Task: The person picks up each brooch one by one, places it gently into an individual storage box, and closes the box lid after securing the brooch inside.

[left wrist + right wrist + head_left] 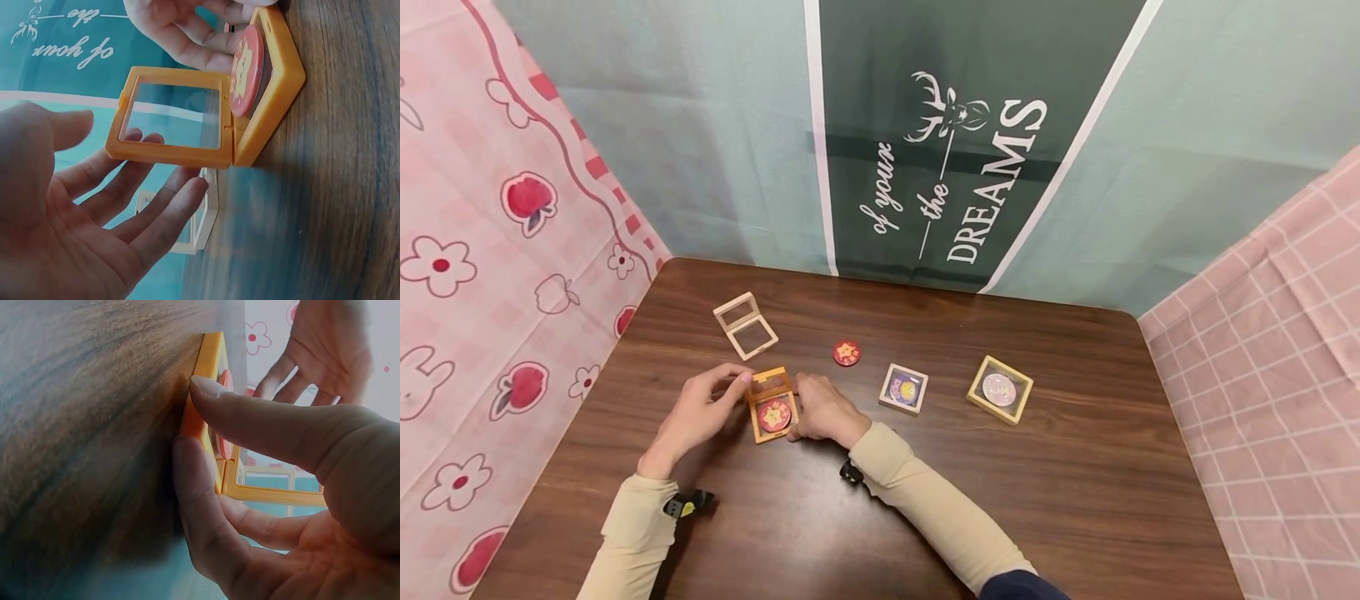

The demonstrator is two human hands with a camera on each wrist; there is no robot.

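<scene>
An orange hinged display case point(757, 433) stands on the table with its clear-windowed lid raised. Lying in its base is a round red badge point(775, 414) with a yellow star-like figure. My right hand point(823, 408) holds the base at its right side, thumb and fingertips at the edge in the right wrist view. Close to the raised lid point(169, 150), my left hand point(106, 206) has its fingers loosely spread, some showing behind the lid, and its thumb apart from it. Whether those fingers touch the lid I cannot tell.
Behind the case lies an opened pale case point(752, 337). A second red badge point(847, 353) lies loose on the brown table point(865, 533). Farther right are a closed pale case point(904, 389) with a purple-and-yellow badge and a yellowish case point(1000, 390) with a pinkish badge.
</scene>
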